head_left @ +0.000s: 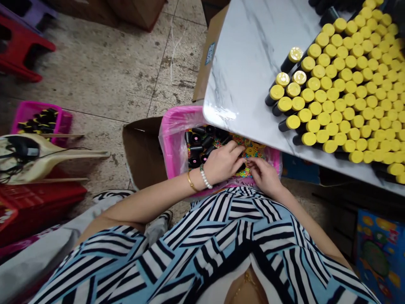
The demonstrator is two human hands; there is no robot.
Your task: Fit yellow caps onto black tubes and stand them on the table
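Both hands are down inside a pink plastic basin lined with clear plastic. My left hand, with a bead bracelet and a gold bangle on the wrist, curls its fingers round a small black tube, mostly hidden under them. Close beside it, my right hand pinches thumb and fingers together near the tube's end; what lies between them is too small to tell. Tiny multicoloured beads fill the basin's right part. Several black tubes lie at its left, and yellow caps at its right.
A marble-patterned table overhangs the basin, bearing many black tubes with yellow caps. An open cardboard box stands left of the basin. Further left are a smaller pink basket, a cream stool-like object and a red stool.
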